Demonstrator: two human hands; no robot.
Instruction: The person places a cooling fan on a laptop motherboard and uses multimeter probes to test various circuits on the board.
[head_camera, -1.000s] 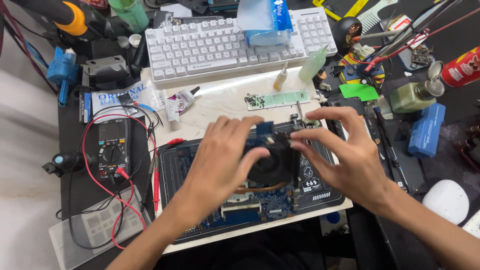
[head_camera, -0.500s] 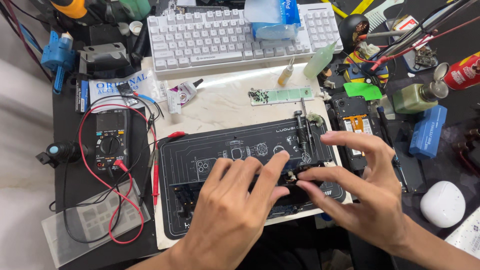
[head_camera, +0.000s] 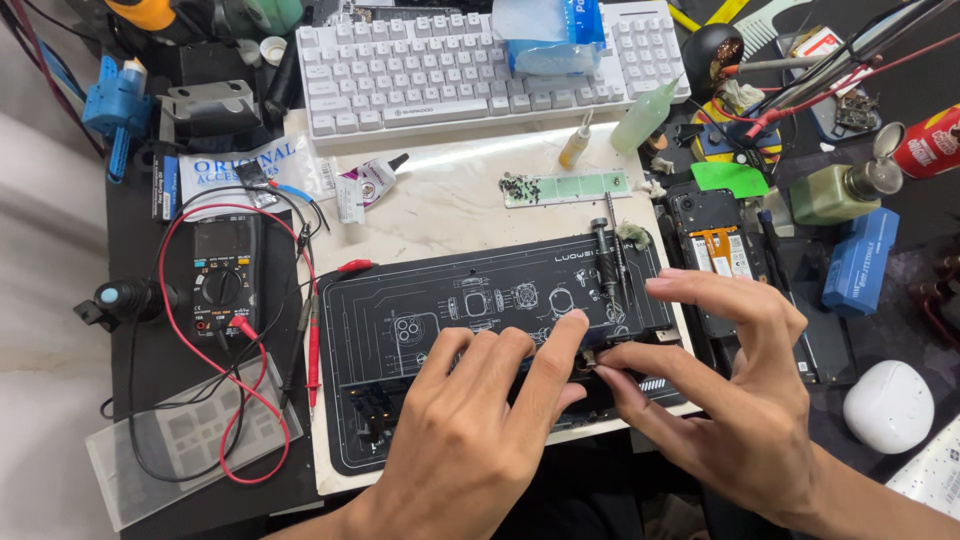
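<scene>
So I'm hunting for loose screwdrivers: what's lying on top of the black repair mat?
On the black repair mat, two slim screwdrivers lie near its upper right. The left hand and right hand cover its lower middle.
</scene>
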